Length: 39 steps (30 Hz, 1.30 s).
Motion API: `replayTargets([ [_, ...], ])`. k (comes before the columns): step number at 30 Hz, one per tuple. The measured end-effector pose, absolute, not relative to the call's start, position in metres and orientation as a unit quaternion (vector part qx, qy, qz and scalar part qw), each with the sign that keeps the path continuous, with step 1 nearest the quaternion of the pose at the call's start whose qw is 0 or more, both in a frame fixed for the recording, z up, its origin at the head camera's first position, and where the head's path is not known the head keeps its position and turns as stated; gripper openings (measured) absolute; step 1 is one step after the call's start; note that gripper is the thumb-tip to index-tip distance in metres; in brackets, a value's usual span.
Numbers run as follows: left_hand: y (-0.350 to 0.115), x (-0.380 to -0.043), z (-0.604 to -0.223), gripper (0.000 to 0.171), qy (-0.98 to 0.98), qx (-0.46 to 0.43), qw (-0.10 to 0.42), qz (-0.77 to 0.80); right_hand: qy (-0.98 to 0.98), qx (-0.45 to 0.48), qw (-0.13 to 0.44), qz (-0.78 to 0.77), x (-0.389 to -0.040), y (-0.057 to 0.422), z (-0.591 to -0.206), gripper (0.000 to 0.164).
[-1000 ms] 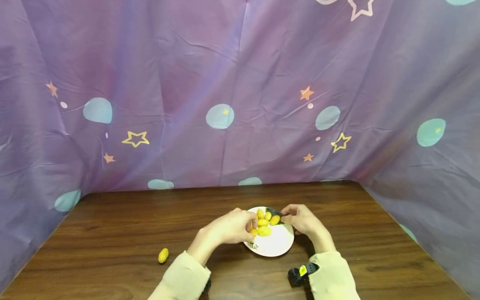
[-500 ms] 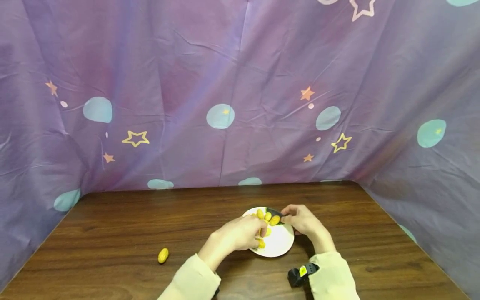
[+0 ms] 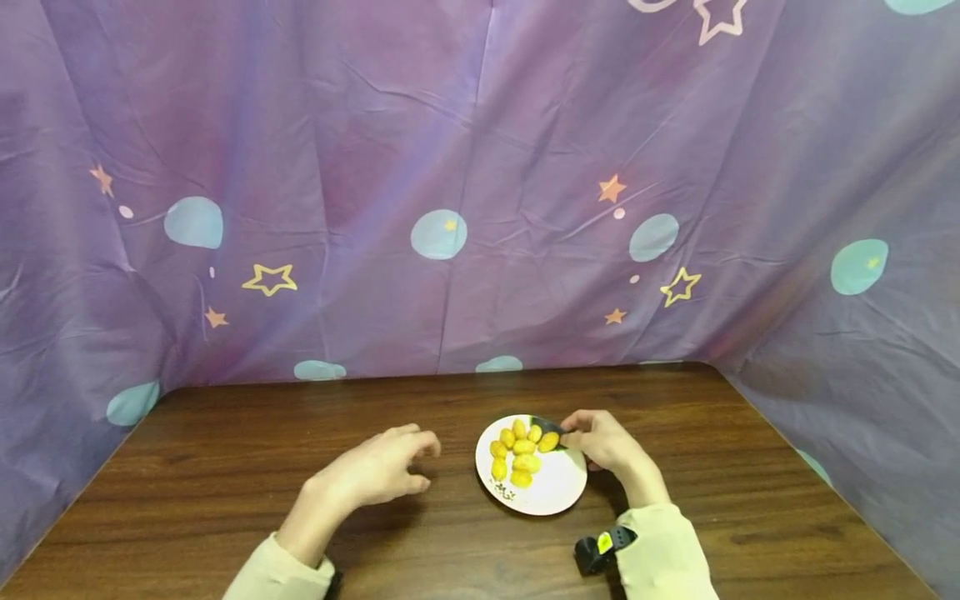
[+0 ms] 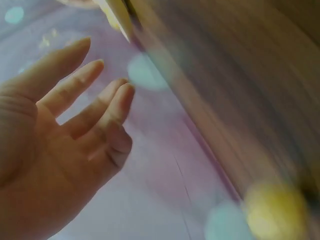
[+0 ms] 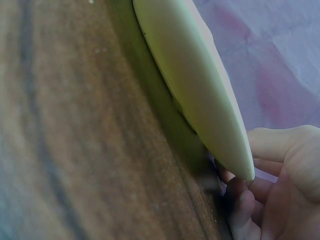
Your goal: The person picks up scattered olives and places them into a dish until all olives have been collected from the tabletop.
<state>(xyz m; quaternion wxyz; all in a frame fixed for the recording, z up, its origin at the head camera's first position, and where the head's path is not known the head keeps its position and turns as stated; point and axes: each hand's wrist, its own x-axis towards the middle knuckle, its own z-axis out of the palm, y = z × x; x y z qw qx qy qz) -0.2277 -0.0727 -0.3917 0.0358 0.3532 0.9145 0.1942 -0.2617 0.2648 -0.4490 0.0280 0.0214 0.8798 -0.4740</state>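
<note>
A white plate point(image 3: 555, 492) with a dark green patch at its far rim stands on the table. Several small yellow oval fruits point(image 3: 523, 447) lie on it, mostly in its left half. My right hand point(image 3: 609, 442) holds the plate by its right rim; in the right wrist view the thumb is above the plate's edge point(image 5: 210, 100) and the fingers are curled below. Left of the plate, my left hand point(image 3: 375, 467) is in the air with spread, slightly bent fingers and nothing in it. A blurred yellow fruit point(image 4: 277, 212) shows low in the left wrist view.
The dark wooden table point(image 3: 750, 500) runs back to a purple curtain point(image 3: 375, 167) printed with stars and balloons, which also closes off both sides. A black wrist strap point(image 3: 606, 546) with a camera sits on the right forearm.
My left hand has withdrawn from the plate to the left, leaving the fruits there in view. The loose fruit left on the table is now behind the left arm. My right hand stays put.
</note>
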Motion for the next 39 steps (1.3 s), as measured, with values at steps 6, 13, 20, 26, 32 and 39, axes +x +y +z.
replayTargets([
  [6, -0.135, -0.229, -0.39, 0.028, 0.928, 0.291, 0.079, 0.218, 0.883, 0.014, 0.033, -0.469, -0.262, 0.263, -0.447, 0.016],
  [13, -0.167, -0.226, -0.394, 0.027, 0.933, 0.186, 0.173, 0.256, 0.88, 0.013, 0.034, -0.474, -0.258, 0.268, -0.449, 0.018],
  [20, -0.171, -0.222, -0.398, 0.019, 0.92, 0.13, 0.221, 0.296, 0.878, 0.013, 0.034, -0.478, -0.258, 0.267, -0.45, 0.018],
  [26, -0.169, -0.218, -0.398, 0.017, 0.892, 0.108, 0.252, 0.36, 0.883, 0.014, 0.034, -0.468, -0.261, 0.265, -0.448, 0.019],
  [32, -0.163, -0.218, -0.402, 0.021, 0.894, 0.12, 0.237, 0.36, 0.883, 0.024, 0.036, -0.467, -0.261, 0.266, -0.449, 0.018],
  [39, -0.163, -0.223, -0.403, 0.021, 0.916, 0.159, 0.208, 0.304, 0.884, 0.012, 0.032, -0.467, -0.261, 0.265, -0.448, 0.018],
])
